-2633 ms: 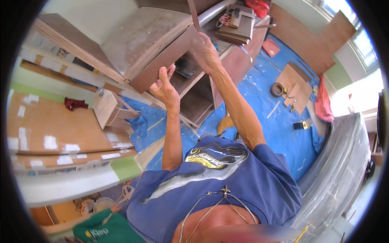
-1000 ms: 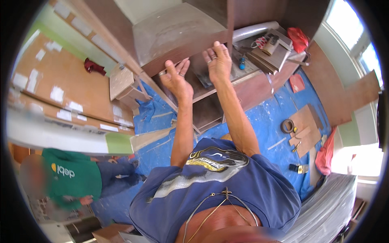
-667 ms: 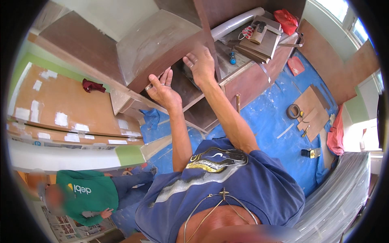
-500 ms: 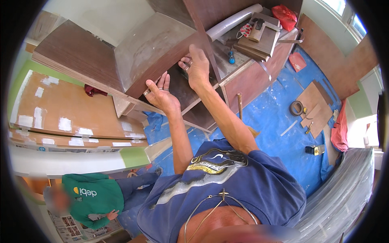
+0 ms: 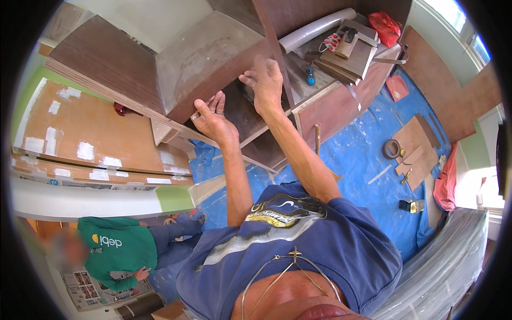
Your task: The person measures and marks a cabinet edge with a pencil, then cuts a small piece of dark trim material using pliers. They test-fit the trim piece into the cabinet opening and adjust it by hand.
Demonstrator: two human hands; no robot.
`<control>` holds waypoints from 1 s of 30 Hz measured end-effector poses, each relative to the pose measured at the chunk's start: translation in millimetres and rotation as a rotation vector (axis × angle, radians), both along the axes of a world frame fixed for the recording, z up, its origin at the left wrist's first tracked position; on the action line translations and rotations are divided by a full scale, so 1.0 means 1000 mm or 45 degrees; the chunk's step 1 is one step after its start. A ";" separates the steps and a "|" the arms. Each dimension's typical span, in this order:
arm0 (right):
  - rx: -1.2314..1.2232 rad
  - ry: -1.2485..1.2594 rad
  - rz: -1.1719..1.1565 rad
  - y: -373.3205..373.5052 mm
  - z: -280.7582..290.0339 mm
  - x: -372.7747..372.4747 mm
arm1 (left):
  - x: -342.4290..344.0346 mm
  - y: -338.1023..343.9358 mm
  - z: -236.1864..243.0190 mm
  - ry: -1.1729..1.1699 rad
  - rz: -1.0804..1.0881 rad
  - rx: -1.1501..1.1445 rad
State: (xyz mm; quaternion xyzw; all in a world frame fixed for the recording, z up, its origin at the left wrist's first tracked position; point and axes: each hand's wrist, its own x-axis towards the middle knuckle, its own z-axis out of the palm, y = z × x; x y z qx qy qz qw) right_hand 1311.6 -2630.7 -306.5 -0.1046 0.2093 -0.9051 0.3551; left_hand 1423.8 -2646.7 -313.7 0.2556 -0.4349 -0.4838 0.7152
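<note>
A brown wood strip (image 5: pixel 213 80) forms the front edge of a dusty shelf (image 5: pixel 200 50) in an open cabinet. My left hand (image 5: pixel 216 125) is at the strip's lower edge toward its left end, palm up, with thumb and fingertips against it. Farther right, my right hand (image 5: pixel 265 88) touches the same strip near the upright divider (image 5: pixel 272 37). Its fingers are bent, and the raised finger is smeared by motion. Below the strip a dark compartment (image 5: pixel 240 104) stands open, its inside partly hidden by my hands.
Stacked boards (image 5: pixel 362 50), a plastic roll (image 5: pixel 317 29), a red bag (image 5: pixel 385 28) and a blue-handled tool (image 5: pixel 310 77) lie on the cabinet at right. Tape (image 5: pixel 392 148) and a tin (image 5: pixel 412 206) sit on blue floor sheeting (image 5: pixel 352 160). A person in green (image 5: pixel 120 250) is at lower left.
The view has shifted slightly, and the cabinet sits a little farther right. My right hand's fingers have moved a bit along the strip. My left hand keeps nearly the same place on it.
</note>
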 end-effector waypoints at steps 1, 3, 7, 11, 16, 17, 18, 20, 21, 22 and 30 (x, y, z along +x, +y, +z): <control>-0.008 0.003 0.018 0.001 -0.001 -0.001 | 0.002 0.000 -0.001 -0.011 -0.010 0.003; -0.025 0.017 0.036 0.001 -0.003 -0.003 | 0.005 -0.001 -0.002 -0.030 -0.046 -0.019; -0.058 0.033 0.054 0.000 -0.006 -0.002 | 0.006 -0.004 -0.004 -0.033 -0.078 -0.069; -0.070 0.020 0.087 -0.001 -0.008 -0.001 | 0.005 -0.003 -0.002 -0.014 -0.094 -0.079; -0.016 -0.012 0.089 -0.002 -0.007 0.001 | 0.003 0.002 -0.001 -0.012 -0.030 -0.042; 0.021 -0.028 0.091 -0.001 -0.007 0.002 | 0.002 0.001 0.000 -0.009 -0.029 -0.045; 0.035 -0.010 0.058 -0.001 -0.007 0.003 | 0.002 0.001 0.000 -0.009 -0.026 -0.044; 0.093 0.010 -0.048 -0.002 -0.008 0.004 | 0.001 0.001 -0.001 0.017 -0.021 -0.065; 0.115 0.025 -0.108 -0.003 -0.009 0.004 | 0.001 0.000 -0.001 0.033 -0.019 -0.079; 0.095 0.033 -0.172 -0.005 -0.010 0.003 | 0.001 0.000 -0.001 0.035 -0.018 -0.069; 0.437 1.051 -0.836 -0.002 -0.013 -0.010 | -0.001 0.004 0.000 0.051 0.021 -0.058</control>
